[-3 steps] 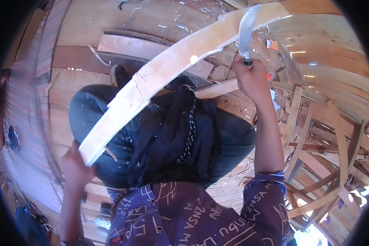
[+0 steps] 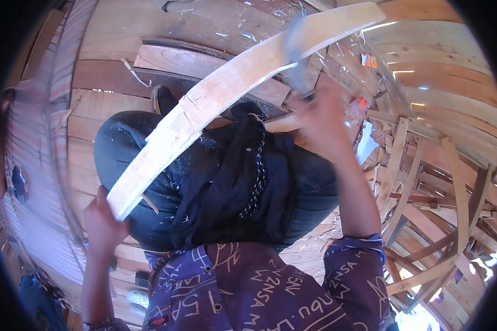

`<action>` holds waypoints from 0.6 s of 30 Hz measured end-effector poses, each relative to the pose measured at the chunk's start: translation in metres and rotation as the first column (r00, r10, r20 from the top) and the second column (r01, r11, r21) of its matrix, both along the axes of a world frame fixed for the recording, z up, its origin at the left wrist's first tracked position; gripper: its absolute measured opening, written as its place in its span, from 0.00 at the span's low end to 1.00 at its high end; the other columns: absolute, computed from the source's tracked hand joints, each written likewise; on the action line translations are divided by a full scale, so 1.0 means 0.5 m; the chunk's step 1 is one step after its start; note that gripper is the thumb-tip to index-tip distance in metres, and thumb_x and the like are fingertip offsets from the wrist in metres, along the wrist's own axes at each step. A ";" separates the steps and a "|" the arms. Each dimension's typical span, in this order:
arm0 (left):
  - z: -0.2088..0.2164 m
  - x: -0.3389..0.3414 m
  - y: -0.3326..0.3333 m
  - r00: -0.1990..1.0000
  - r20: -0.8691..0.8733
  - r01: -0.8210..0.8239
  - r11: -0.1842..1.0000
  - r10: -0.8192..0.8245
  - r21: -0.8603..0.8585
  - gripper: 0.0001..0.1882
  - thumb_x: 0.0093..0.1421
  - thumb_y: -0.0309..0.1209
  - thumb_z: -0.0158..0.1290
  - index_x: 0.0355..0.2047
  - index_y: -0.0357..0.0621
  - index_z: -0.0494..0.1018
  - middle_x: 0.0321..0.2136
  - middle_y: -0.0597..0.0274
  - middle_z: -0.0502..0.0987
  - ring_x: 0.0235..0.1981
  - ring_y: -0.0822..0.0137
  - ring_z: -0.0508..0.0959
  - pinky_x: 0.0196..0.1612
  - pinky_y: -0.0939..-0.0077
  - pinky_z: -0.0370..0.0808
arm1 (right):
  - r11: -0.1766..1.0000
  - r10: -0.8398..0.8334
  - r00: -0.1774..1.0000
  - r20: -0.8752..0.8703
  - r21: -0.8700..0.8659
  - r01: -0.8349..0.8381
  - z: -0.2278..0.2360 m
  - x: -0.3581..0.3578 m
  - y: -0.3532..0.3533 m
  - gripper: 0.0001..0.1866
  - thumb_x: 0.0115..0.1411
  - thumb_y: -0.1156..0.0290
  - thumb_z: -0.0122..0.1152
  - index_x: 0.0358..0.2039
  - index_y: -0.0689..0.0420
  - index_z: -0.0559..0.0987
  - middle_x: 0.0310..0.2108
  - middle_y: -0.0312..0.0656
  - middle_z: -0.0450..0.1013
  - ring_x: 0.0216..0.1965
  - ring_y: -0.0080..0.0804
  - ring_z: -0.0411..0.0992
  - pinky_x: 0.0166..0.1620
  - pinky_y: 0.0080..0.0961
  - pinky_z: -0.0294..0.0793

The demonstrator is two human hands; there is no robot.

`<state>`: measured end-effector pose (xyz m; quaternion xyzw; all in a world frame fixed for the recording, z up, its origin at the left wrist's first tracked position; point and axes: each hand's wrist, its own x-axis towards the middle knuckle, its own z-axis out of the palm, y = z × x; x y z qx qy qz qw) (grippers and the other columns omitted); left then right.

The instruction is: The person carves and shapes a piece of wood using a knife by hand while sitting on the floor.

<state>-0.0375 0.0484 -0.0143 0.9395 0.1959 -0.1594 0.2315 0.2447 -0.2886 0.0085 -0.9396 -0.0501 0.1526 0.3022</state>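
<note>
A long, curved wooden plank (image 2: 226, 83) runs from lower left to upper right across my lap, with rough cut marks near its middle. My left hand (image 2: 106, 218) is closed round its lower end. My right hand (image 2: 327, 113) is closed on the dark handle of a machete (image 2: 298, 71), whose broad blade is smeared by motion. The blade crosses in front of the plank's far part; whether it touches the wood I cannot tell. My folded legs in dark trousers (image 2: 132, 143) lie under the plank, sprinkled with pale shavings.
Planked floor (image 2: 110, 36) with scattered shavings surrounds me. A loose board (image 2: 171, 60) lies beyond the plank. To the right stand curved wooden ribs (image 2: 455, 187) and a planked side wall (image 2: 447, 83). Striped cloth (image 2: 36, 165) hangs at the left; a pale shoe (image 2: 138, 298) sits lower left.
My right hand and the machete have moved left along the plank and slightly nearer to me. The left hand and the plank stay almost where they were.
</note>
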 end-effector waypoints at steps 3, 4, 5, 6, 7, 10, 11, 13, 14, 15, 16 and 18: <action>0.000 0.003 -0.001 1.000 0.004 0.024 1.000 -0.024 0.006 0.27 0.34 0.26 0.59 0.40 0.34 0.68 0.25 0.40 0.76 0.28 0.38 0.77 0.32 0.52 0.74 | 0.996 0.047 0.992 -0.119 0.077 -0.038 -0.008 -0.026 0.006 0.15 0.54 0.67 0.59 0.23 0.70 0.78 0.14 0.49 0.72 0.18 0.33 0.72 0.25 0.33 0.68; 0.000 0.006 -0.003 0.999 0.025 0.024 1.000 -0.024 0.008 0.27 0.35 0.26 0.58 0.39 0.35 0.68 0.25 0.40 0.75 0.28 0.38 0.77 0.31 0.52 0.74 | 0.996 0.002 0.986 -0.168 0.084 0.012 0.005 -0.001 -0.008 0.15 0.55 0.67 0.59 0.23 0.69 0.78 0.14 0.48 0.72 0.18 0.32 0.71 0.25 0.33 0.68; 0.002 0.002 -0.003 0.999 0.032 0.030 1.000 -0.030 0.009 0.26 0.35 0.26 0.58 0.39 0.35 0.68 0.25 0.40 0.75 0.28 0.38 0.77 0.31 0.52 0.74 | 0.994 -0.048 0.972 -0.229 0.085 0.069 0.010 0.015 -0.021 0.14 0.55 0.67 0.60 0.23 0.69 0.78 0.14 0.48 0.72 0.18 0.31 0.71 0.25 0.33 0.68; -0.001 -0.002 -0.002 0.999 0.032 0.019 1.000 -0.019 -0.002 0.26 0.35 0.26 0.58 0.38 0.35 0.67 0.24 0.40 0.75 0.27 0.38 0.77 0.31 0.52 0.74 | 0.987 -0.067 0.989 -0.134 0.138 0.085 -0.009 0.027 -0.035 0.14 0.55 0.68 0.59 0.24 0.69 0.79 0.14 0.48 0.72 0.17 0.29 0.70 0.25 0.32 0.68; -0.007 -0.002 -0.002 0.999 0.032 0.013 1.000 -0.013 -0.013 0.25 0.35 0.26 0.58 0.38 0.35 0.67 0.24 0.40 0.75 0.27 0.38 0.77 0.31 0.52 0.74 | 0.987 -0.010 0.994 -0.111 0.161 0.028 -0.018 0.000 -0.020 0.15 0.56 0.67 0.60 0.24 0.69 0.79 0.14 0.47 0.72 0.17 0.29 0.70 0.24 0.31 0.68; -0.009 -0.004 0.003 0.998 0.057 0.016 1.000 -0.014 -0.026 0.24 0.35 0.25 0.57 0.36 0.35 0.67 0.23 0.40 0.74 0.26 0.37 0.76 0.30 0.52 0.74 | 0.976 0.176 0.984 0.011 0.130 -0.176 -0.015 -0.060 0.032 0.16 0.56 0.67 0.60 0.25 0.71 0.78 0.14 0.45 0.72 0.17 0.28 0.71 0.23 0.29 0.67; -0.007 -0.007 0.003 0.998 0.068 0.010 1.000 -0.009 -0.024 0.23 0.35 0.25 0.57 0.36 0.34 0.67 0.22 0.40 0.74 0.25 0.37 0.76 0.30 0.52 0.74 | 0.990 0.075 0.994 -0.080 0.124 -0.065 -0.009 -0.036 0.026 0.15 0.56 0.67 0.60 0.27 0.71 0.78 0.14 0.46 0.72 0.17 0.29 0.72 0.24 0.29 0.68; -0.006 0.007 -0.003 0.996 0.088 0.023 1.000 -0.022 -0.015 0.23 0.35 0.25 0.56 0.36 0.34 0.66 0.22 0.40 0.73 0.25 0.37 0.76 0.30 0.52 0.74 | 0.985 -0.126 0.957 -0.262 0.082 0.153 0.000 0.027 -0.001 0.14 0.55 0.69 0.60 0.29 0.72 0.79 0.15 0.49 0.73 0.19 0.32 0.73 0.26 0.30 0.69; -0.004 0.009 -0.004 0.995 0.095 0.029 1.000 -0.028 -0.010 0.23 0.35 0.25 0.56 0.36 0.33 0.66 0.22 0.40 0.73 0.25 0.37 0.75 0.29 0.52 0.74 | 0.984 -0.071 0.975 -0.210 0.144 0.103 -0.007 0.021 0.000 0.14 0.55 0.69 0.60 0.29 0.71 0.79 0.16 0.49 0.73 0.19 0.32 0.73 0.27 0.30 0.71; -0.006 0.000 -0.003 0.996 0.083 0.021 1.000 -0.021 -0.005 0.23 0.35 0.25 0.56 0.35 0.33 0.66 0.21 0.40 0.73 0.25 0.37 0.75 0.29 0.52 0.74 | 0.979 -0.016 0.987 -0.161 0.199 0.048 -0.014 0.012 0.001 0.14 0.55 0.69 0.60 0.29 0.70 0.79 0.16 0.49 0.74 0.20 0.32 0.74 0.28 0.29 0.72; -0.011 -0.001 0.003 0.997 0.076 0.021 1.000 -0.022 0.009 0.23 0.34 0.25 0.56 0.35 0.33 0.66 0.21 0.40 0.73 0.24 0.37 0.75 0.29 0.52 0.74 | 0.979 0.076 0.989 -0.123 0.196 -0.050 -0.018 -0.033 0.025 0.14 0.55 0.68 0.60 0.28 0.70 0.79 0.16 0.47 0.74 0.20 0.32 0.74 0.28 0.29 0.72; -0.009 -0.008 0.004 0.998 0.058 0.027 0.999 -0.028 0.022 0.23 0.34 0.25 0.56 0.35 0.33 0.66 0.21 0.40 0.73 0.24 0.37 0.76 0.29 0.52 0.74 | 0.960 0.252 0.966 0.058 0.111 -0.257 -0.022 -0.047 0.027 0.14 0.55 0.67 0.60 0.26 0.69 0.78 0.17 0.46 0.74 0.21 0.32 0.74 0.29 0.30 0.73</action>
